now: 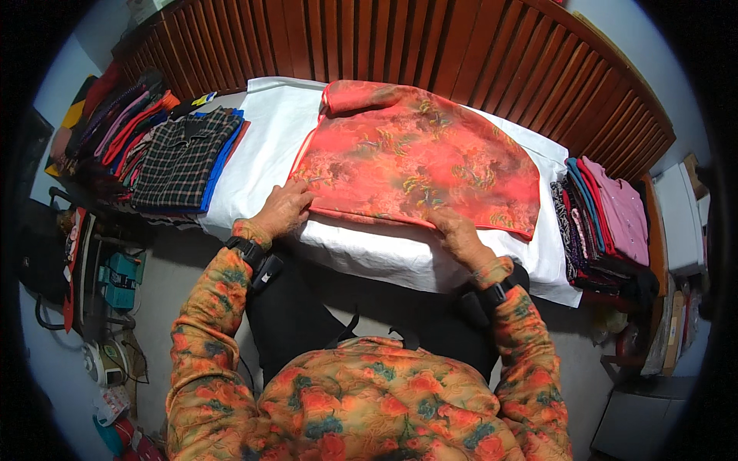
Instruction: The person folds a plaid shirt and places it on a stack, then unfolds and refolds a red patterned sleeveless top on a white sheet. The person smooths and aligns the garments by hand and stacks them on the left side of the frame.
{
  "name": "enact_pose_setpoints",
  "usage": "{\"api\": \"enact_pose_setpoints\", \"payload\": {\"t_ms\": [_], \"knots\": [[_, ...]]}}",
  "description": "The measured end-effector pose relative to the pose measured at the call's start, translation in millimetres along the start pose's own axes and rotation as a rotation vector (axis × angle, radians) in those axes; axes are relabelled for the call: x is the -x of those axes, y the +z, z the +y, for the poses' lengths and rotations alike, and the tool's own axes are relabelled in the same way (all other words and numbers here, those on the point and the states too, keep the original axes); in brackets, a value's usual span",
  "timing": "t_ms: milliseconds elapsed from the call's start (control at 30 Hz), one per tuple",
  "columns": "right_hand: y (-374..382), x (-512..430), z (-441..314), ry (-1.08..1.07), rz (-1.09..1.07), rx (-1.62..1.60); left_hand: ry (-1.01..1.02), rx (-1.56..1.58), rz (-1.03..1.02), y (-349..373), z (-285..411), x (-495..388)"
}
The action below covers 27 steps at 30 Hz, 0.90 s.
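A red patterned garment (415, 155) lies spread on a white cloth (369, 248) in front of me. It looks folded over, with piped edges along its near and left sides. At its near left corner, my left hand (283, 208) has its fingers on the edge. My right hand (456, 233) pinches the near hem, right of the middle. The garment's far left part is raised in a loose fold. How firmly the left fingers hold the fabric is partly hidden by the hand itself.
A pile of folded clothes with a plaid shirt (183, 155) on top stands at the left. Another stack, topped by a pink garment (617, 210), sits at the right. Behind rises a slatted wooden backrest (403, 43). A teal box (120, 281) is low at the left.
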State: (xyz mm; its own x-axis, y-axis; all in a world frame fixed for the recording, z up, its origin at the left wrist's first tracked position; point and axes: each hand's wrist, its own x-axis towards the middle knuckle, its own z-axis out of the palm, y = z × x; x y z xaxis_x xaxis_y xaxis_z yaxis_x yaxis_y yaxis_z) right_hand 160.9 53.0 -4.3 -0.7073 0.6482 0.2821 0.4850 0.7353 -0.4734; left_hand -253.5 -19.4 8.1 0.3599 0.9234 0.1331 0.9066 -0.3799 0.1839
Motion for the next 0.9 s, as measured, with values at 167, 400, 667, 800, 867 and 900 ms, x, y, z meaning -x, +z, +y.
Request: {"api": "enact_pose_setpoints", "payload": {"t_ms": [167,400,667,800,867,900], "knots": [[-12,19,1,-0.037,-0.053,0.058,-0.048,0.157,-0.144,-9,4,8],[-25,30,-15,0.040,-0.155,0.133,-0.095,0.221,-0.190,-13,8,19],[-23,35,-30,0.078,-0.185,0.193,-0.286,0.156,-0.369,-21,5,33],[-22,34,-31,0.059,-0.172,0.198,-0.551,0.046,-0.048,-9,-5,31],[-21,34,-32,0.064,-0.168,0.198,-0.573,0.162,0.070,-3,-12,25],[-21,35,-33,0.054,-0.167,0.193,-0.587,0.219,0.123,1,-14,20]]}}
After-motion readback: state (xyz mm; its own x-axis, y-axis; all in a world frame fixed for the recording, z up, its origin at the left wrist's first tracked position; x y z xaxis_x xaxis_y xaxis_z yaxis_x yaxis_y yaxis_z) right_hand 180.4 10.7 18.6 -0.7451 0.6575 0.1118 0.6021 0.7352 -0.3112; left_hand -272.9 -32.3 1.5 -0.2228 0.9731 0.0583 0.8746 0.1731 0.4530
